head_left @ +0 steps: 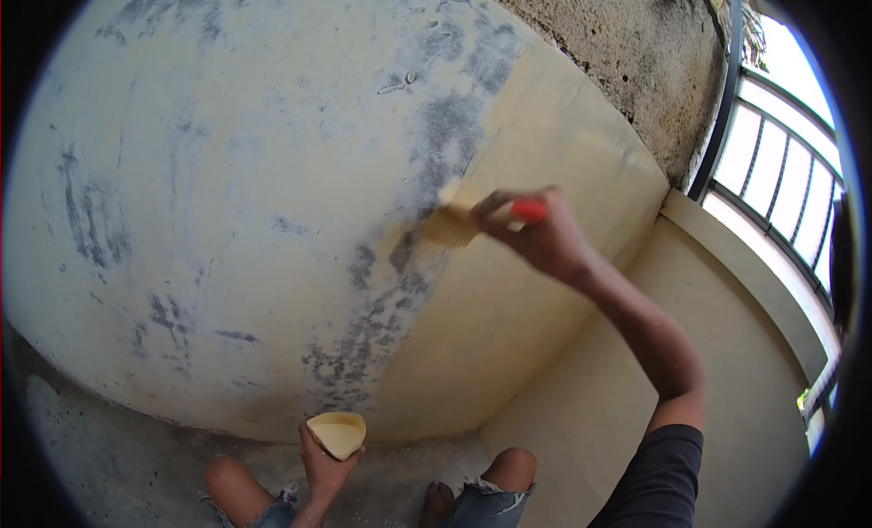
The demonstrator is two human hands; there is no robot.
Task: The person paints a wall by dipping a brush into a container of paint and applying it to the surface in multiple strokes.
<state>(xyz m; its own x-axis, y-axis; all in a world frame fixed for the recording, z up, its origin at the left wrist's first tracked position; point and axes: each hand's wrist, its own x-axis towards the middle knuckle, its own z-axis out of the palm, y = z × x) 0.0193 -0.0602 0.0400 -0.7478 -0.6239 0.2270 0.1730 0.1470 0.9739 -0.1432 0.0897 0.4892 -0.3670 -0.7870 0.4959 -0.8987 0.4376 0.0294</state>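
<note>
My right hand (pixel 536 233) is closed around the handle of a paintbrush (pixel 459 212), part of it red. The bristles are against the wall (pixel 254 174), at the border between a freshly cream-coloured area on the right and worn, grey-patched paint on the left. Motion blurs the brush head a little. Low in the view, my left hand (pixel 327 469) grips a small cup (pixel 338 434) holding pale yellow paint. The cup is held in front of the wall's foot, between my knees.
Rough bare concrete (pixel 627 46) runs above the painted wall. A low side wall (pixel 672 346) with a ledge meets it at the right corner, and a metal railing (pixel 772 164) stands beyond. Grey concrete floor (pixel 100 446) lies below.
</note>
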